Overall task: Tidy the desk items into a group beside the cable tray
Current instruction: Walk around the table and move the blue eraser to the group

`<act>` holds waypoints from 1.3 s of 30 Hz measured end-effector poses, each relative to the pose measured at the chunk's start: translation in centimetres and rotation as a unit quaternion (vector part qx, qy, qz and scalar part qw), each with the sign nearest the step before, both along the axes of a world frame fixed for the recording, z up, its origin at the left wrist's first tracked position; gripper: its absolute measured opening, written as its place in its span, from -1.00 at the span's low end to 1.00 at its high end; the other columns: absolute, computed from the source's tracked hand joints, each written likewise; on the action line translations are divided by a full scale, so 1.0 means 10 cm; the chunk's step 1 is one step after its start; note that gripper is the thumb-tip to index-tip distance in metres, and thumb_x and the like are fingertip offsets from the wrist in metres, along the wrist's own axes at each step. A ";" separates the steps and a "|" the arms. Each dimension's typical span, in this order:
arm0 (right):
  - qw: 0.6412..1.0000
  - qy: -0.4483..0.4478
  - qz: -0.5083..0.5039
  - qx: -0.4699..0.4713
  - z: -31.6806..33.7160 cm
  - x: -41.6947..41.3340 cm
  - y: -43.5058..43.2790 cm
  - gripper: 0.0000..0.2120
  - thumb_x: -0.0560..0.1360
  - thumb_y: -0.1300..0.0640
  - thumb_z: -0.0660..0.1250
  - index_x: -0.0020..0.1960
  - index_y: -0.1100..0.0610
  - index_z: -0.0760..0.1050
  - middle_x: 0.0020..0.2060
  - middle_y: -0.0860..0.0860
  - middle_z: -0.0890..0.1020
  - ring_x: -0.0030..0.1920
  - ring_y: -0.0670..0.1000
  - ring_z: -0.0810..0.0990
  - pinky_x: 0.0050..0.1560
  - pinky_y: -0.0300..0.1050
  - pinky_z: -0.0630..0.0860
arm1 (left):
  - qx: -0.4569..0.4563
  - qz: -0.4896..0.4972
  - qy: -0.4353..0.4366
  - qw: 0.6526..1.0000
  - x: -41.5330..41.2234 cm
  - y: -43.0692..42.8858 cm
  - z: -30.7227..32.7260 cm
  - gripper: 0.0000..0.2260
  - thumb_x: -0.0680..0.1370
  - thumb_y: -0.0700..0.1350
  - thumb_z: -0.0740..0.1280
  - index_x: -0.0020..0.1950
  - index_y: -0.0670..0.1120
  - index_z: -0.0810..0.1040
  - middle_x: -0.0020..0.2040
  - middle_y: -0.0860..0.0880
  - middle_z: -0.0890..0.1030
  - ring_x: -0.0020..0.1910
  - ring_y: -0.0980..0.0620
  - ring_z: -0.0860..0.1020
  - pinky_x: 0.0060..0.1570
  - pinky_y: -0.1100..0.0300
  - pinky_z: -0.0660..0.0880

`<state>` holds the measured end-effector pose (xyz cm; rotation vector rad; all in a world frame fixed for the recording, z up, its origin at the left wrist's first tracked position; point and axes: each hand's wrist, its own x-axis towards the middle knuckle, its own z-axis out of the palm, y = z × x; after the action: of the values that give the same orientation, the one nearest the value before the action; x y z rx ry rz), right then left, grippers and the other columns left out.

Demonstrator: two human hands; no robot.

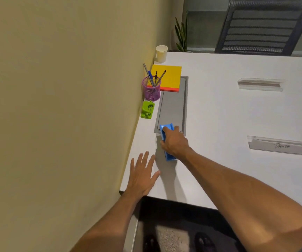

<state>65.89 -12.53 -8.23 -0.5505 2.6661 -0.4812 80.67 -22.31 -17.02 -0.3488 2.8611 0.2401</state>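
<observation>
A blue object (169, 157) is gripped by the right hand (173, 142), fingers curled round it, at the cable tray's (172, 110) near end. The left hand (141, 177) is rested on the tabletop (219, 115), fingers spread. A pen cup (151, 90) and punch (147, 110) are set left of the tray.

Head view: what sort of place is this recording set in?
Most likely an office or meeting room: a white desk with a built-in grey cable tray, a black mesh office chair, and a clear name-card holder.
</observation>
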 end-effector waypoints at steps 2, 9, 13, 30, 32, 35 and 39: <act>1.000 0.002 -0.003 0.002 -0.05 0.00 -0.22 -0.65 0.56 0.07 0.24 0.32 0.09 0.33 0.22 0.18 0.35 0.01 0.20 0.55 0.01 0.07 0.55 | -0.015 -0.004 0.003 1.000 0.02 -0.06 -0.09 -0.36 0.57 0.32 -0.16 0.58 0.08 -0.18 0.59 -0.03 -0.23 0.56 -0.07 -0.26 0.49 -0.15 -0.29; 1.000 0.003 -0.009 -0.006 -0.06 -0.11 -0.74 -0.58 0.56 -0.02 0.25 0.35 0.12 0.32 0.26 0.21 0.32 0.12 0.25 0.51 0.11 0.11 0.56 | 0.028 -0.011 0.028 0.999 0.08 0.00 -0.13 -0.38 0.46 0.43 -0.38 0.44 0.25 -0.48 0.58 0.00 -0.27 0.55 -0.08 -0.28 0.44 -0.20 -0.37; 1.000 0.001 -0.011 -0.012 -0.15 -0.17 -1.00 -0.54 0.56 -0.05 0.26 0.37 0.12 0.30 0.27 0.21 0.31 0.14 0.24 0.51 0.14 0.12 0.56 | 0.044 -0.018 0.055 0.997 0.08 -0.04 -0.14 -0.36 0.48 0.41 -0.29 0.48 0.24 -0.43 0.54 0.04 -0.38 0.52 -0.08 -0.35 0.42 -0.22 -0.36; 1.000 0.010 -0.023 0.011 -0.36 -0.24 -1.32 -0.50 0.56 -0.08 0.24 0.38 0.18 0.29 0.28 0.20 0.28 0.15 0.21 0.49 0.10 0.04 0.51 | -0.032 0.000 0.082 0.996 0.08 -0.01 -0.24 -0.34 0.51 0.40 0.06 0.54 0.11 0.19 0.58 -0.06 0.13 0.56 -0.06 -0.03 0.39 -0.25 -0.02; 1.000 0.015 -0.016 0.010 -0.37 -0.24 -1.31 -0.50 0.56 -0.10 0.22 0.36 0.19 0.31 0.28 0.21 0.28 0.12 0.21 0.50 0.08 0.04 0.51 | -0.020 -0.002 0.073 0.997 0.07 -0.02 -0.22 -0.34 0.53 0.39 0.02 0.56 0.11 0.13 0.59 -0.06 0.09 0.57 -0.08 -0.02 0.37 -0.26 -0.01; 1.000 0.020 -0.004 0.007 -0.38 -0.25 -1.29 -0.50 0.58 -0.14 0.16 0.34 0.20 0.32 0.29 0.22 0.27 0.10 0.21 0.50 0.06 0.04 0.51 | 0.017 -0.012 0.075 0.997 0.08 -0.03 -0.19 -0.35 0.55 0.37 -0.05 0.58 0.13 -0.06 0.60 -0.04 -0.08 0.57 -0.12 -0.07 0.38 -0.27 -0.09; 1.000 0.017 0.003 -0.005 -0.38 -0.25 -1.27 -0.50 0.59 -0.13 0.10 0.34 0.22 0.33 0.28 0.22 0.28 0.08 0.22 0.51 0.08 0.06 0.52 | 0.025 -0.010 0.092 0.995 0.09 -0.02 -0.17 -0.35 0.55 0.36 -0.07 0.57 0.14 -0.11 0.59 -0.03 -0.13 0.56 -0.12 -0.10 0.38 -0.27 -0.15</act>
<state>63.42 -25.25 -12.06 -0.5738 2.6942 -0.4892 81.56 -22.53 -18.76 -0.3041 3.0304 0.3558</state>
